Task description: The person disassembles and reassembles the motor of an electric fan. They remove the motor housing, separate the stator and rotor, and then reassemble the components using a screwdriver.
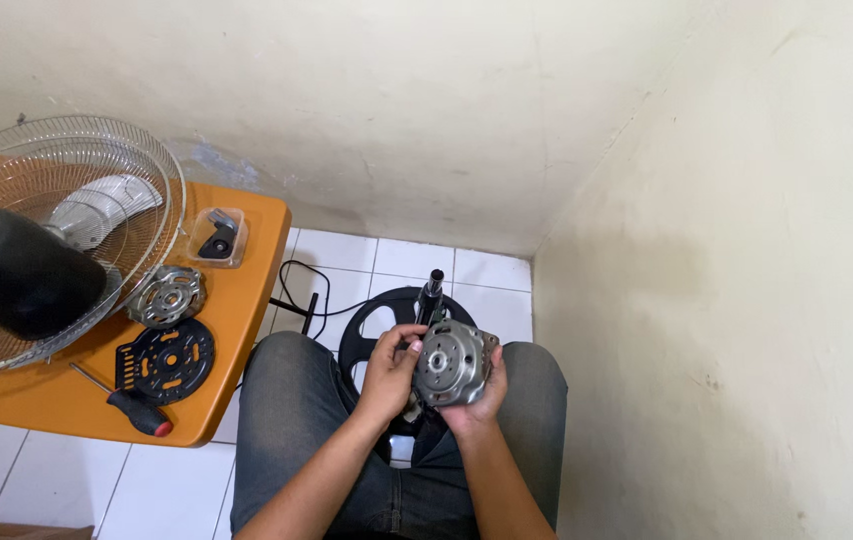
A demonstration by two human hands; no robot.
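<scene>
Motor [454, 362], round and of grey metal, held up between both hands above the lap, over the gap between the knees in grey jeans. Left hand [390, 372] clasped on the motor's left side, fingers [409, 333] curled over its upper left rim, thumb at the face. Right hand [484, 392] cupped under and behind the motor's right side, fingers wrapped round the back, mostly hidden. Flat face of the motor turned up toward the camera, a small hub in the centre and holes around it.

Directly beyond the motor, on the white tiled floor, a round black fan base [387, 325] with a short black pole [435, 290] standing upright from it. Black cable [297, 290] looped across the tiles between base and table.

Orange table [247, 330] to the left of the knees, its near right corner close beside the left thigh. At the far right corner, a small clear plastic tray [217, 236] with a dark part inside. Wire fan guard [67, 230] lying over the left part of the table, a pale blade within it and a black motor cover [12, 270] resting on top. Near the right edge, a silver metal plate [167, 296] with cut-outs; just in front of it, a black plastic disc [167, 360]. Toward the near edge, a screwdriver [132, 404] with black and red handle, lying slantwise beside the black disc.

Cream walls meeting in a corner behind the fan base.
</scene>
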